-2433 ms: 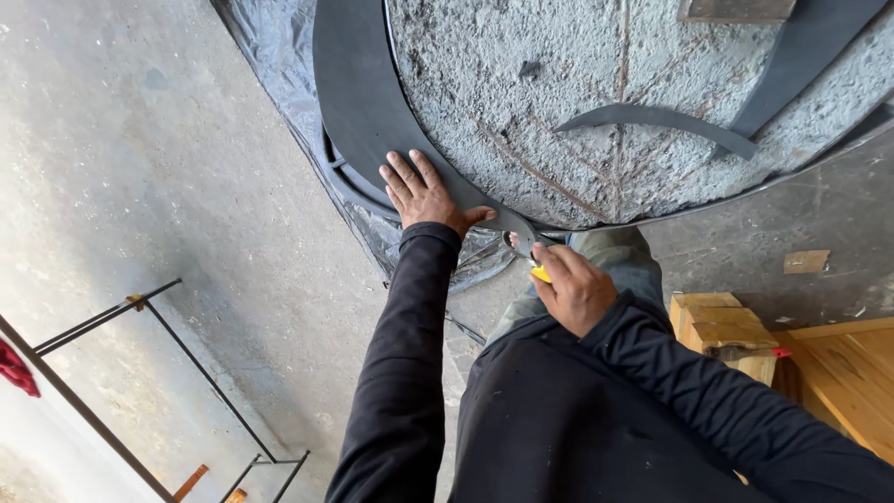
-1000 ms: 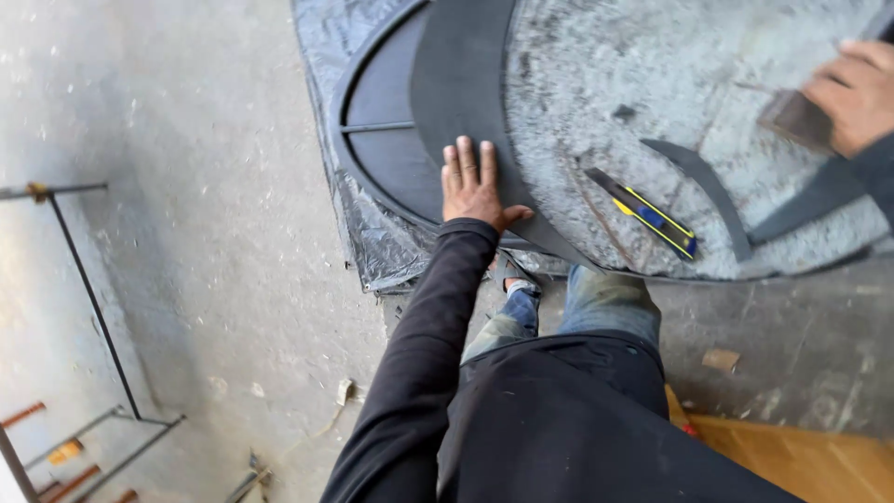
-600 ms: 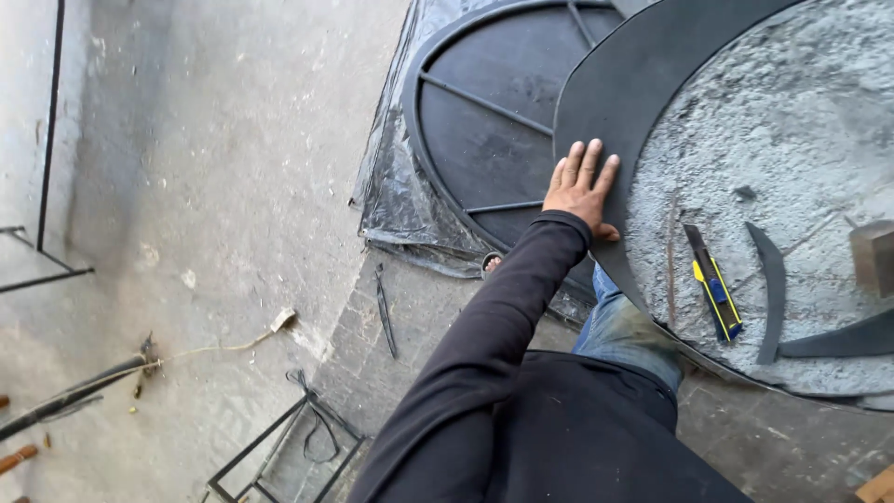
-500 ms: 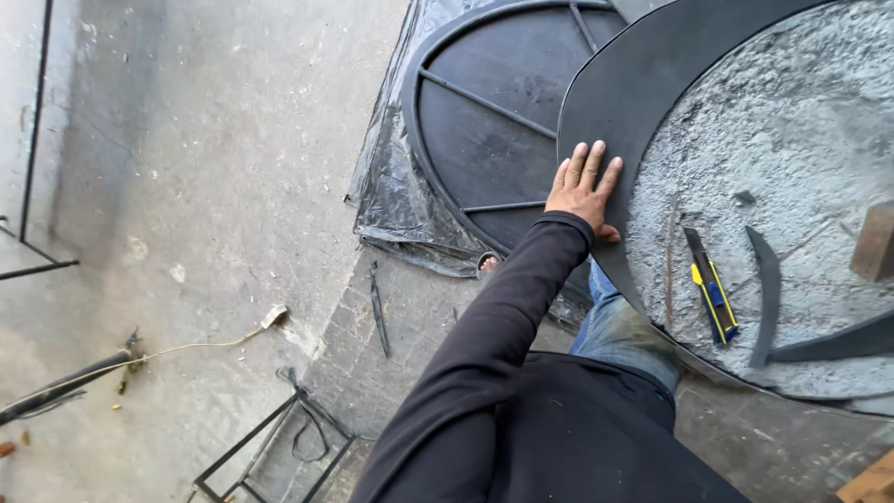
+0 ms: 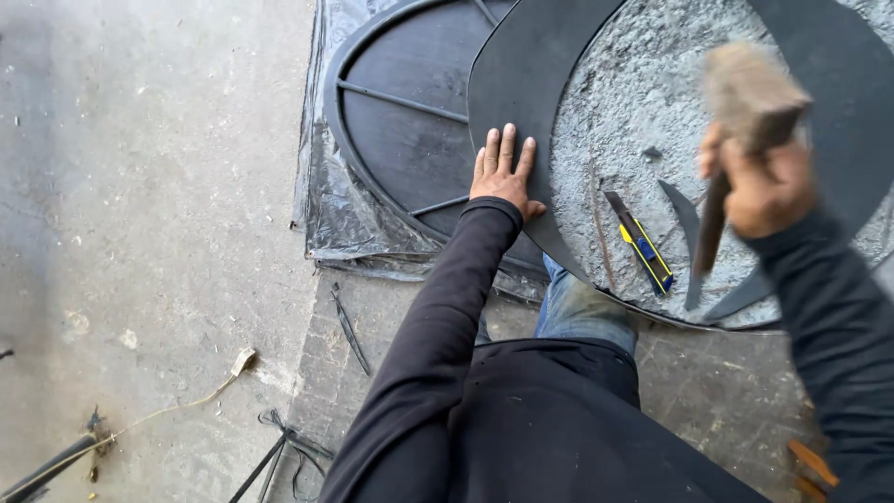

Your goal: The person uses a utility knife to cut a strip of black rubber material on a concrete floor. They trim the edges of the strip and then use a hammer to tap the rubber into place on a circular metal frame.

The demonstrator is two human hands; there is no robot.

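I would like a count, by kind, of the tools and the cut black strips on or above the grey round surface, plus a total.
Hammers: 1, a blurred wooden-handled hammer raised in the right hand
Utility knives: 1, a yellow and blue knife
Loose curved black strips: 2, strips beside the knife
Total: 4
The left hand lies flat on the wide black band.

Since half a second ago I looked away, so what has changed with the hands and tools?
The right hand has come into view raised, gripping a wooden-handled hammer, blurred with motion; before, it was out of the picture. The left hand stays pressed flat on the black ring-shaped sheet. The yellow-and-blue utility knife still lies on the rough grey round surface, beside the dark curved offcuts.
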